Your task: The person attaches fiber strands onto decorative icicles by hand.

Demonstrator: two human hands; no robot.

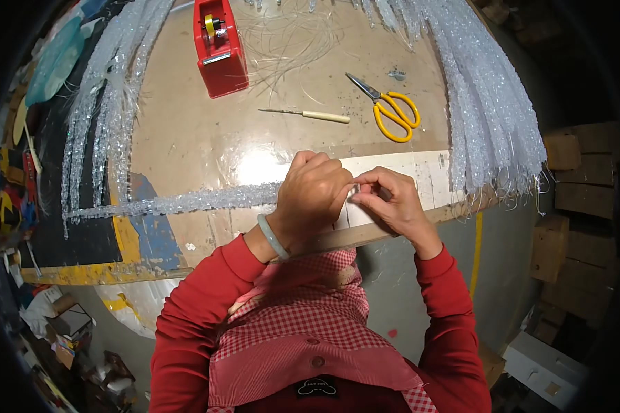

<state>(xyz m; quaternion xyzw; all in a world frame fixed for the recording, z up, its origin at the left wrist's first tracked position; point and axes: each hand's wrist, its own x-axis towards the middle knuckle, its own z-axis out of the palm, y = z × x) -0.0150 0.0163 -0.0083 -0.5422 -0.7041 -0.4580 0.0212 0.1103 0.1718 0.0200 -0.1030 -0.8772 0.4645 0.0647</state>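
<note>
A long strand of clear, sparkling beads point(200, 199) lies across the table near its front edge, and its right end goes into my left hand point(313, 189). The fingers of that hand are curled round the strand's end. My right hand point(391, 199) is just to the right, thumb and index finger pinched together at a small shiny bit beside my left fingertips. What exactly the pinch holds is too small to tell. Under both hands runs a pale strip with marks point(420, 180). Yellow-handled scissors point(396, 117) and an awl with a pale handle point(324, 117) lie beyond the hands.
A red tape dispenser point(224, 69) stands at the back, beside loose clear threads point(289, 41). Bundles of beaded strands hang at the left point(110, 89) and over the right side point(489, 103). Cardboard boxes point(585, 186) are stacked at the far right.
</note>
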